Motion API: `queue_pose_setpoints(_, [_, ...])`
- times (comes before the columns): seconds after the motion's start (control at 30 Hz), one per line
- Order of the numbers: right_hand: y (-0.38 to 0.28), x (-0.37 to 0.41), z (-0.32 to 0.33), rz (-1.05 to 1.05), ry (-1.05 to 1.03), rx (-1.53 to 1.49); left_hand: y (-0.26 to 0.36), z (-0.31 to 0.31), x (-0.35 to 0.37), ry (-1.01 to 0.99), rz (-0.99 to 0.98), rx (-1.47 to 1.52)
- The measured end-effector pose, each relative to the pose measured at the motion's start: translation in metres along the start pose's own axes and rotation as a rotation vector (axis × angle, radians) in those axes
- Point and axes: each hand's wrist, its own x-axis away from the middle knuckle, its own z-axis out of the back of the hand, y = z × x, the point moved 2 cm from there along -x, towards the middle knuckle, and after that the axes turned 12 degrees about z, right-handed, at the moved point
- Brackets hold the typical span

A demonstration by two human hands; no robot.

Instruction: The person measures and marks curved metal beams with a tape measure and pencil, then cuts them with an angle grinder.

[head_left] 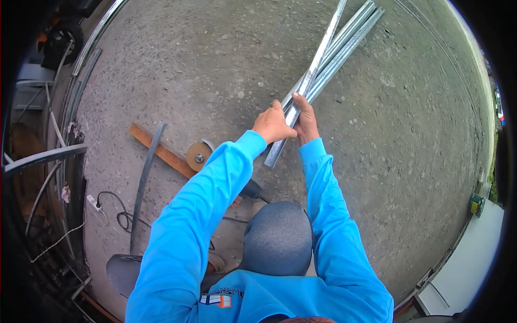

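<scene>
Both hands are on a long, shiny metal profile [312, 72] near its lower end. My left hand [274, 125] is closed round it from the left side. On the right side my right hand [306, 119] is wrapped round the same profile, its thumb on top. More galvanised metal profiles [350, 49] lie on the ground beneath, crossing under the held one and running to the upper right. Parts of them are hidden behind my fingers. An angle grinder with a round disc [195, 156] lies left of my left forearm, its body partly covered by the sleeve.
A rusty brown bar [171, 156] and a grey metal strip [144, 188] lie on the concrete at the left. A black cable [125, 215] runs to a white power socket [92, 201]. Metal bars crowd the left edge. A white panel [463, 258] stands at the lower right.
</scene>
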Motion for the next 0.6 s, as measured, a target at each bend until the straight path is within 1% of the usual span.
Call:
queue_pose_setpoints(0.03, [0.004, 0.008, -0.007, -0.006, -0.042, -0.077, -0.007, 0.013, 0.0, -0.168, 0.058, -0.001])
queue_pose_setpoints(0.07, [0.006, 0.016, -0.013, -0.036, -0.074, -0.109, -0.018, 0.023, -0.005, -0.206, 0.104, 0.122])
queue_pose_setpoints(0.1, [0.013, 0.021, -0.023, -0.034, -0.109, -0.213, -0.032, 0.033, -0.006, -0.188, 0.124, 0.154])
queue_pose_setpoints(0.17, [0.027, 0.036, -0.047, -0.054, -0.104, -0.288, -0.054, 0.045, -0.003, -0.252, 0.032, 0.236])
queue_pose_setpoints(0.2, [0.032, 0.045, -0.06, -0.035, -0.076, -0.293, -0.059, 0.056, 0.004, -0.323, 0.035, 0.26])
queue_pose_setpoints(0.23, [0.039, 0.051, -0.074, -0.023, -0.086, -0.324, -0.064, 0.066, 0.012, -0.316, 0.038, 0.25])
queue_pose_setpoints(0.3, [0.048, 0.069, -0.101, -0.069, -0.061, -0.425, -0.073, 0.079, 0.041, -0.229, 0.042, 0.222])
queue_pose_setpoints(0.33, [0.058, 0.07, -0.11, -0.041, -0.08, -0.485, -0.075, 0.082, 0.056, -0.141, 0.033, 0.226])
queue_pose_setpoints(0.37, [0.062, 0.076, -0.117, -0.055, -0.074, -0.488, -0.079, 0.084, 0.064, -0.145, 0.048, 0.226])
queue_pose_setpoints(0.43, [0.067, 0.086, -0.132, -0.087, -0.077, -0.547, -0.09, 0.092, 0.078, -0.07, 0.032, 0.173])
queue_pose_setpoints(0.5, [0.068, 0.098, -0.137, -0.08, -0.112, -0.49, -0.098, 0.103, 0.091, -0.103, 0.049, 0.147])
queue_pose_setpoints(0.57, [0.064, 0.11, -0.142, -0.058, -0.173, -0.335, -0.102, 0.116, 0.105, -0.189, 0.05, 0.222])
queue_pose_setpoints(0.6, [0.066, 0.114, -0.139, -0.076, -0.251, -0.284, -0.099, 0.125, 0.115, -0.189, 0.117, 0.191])
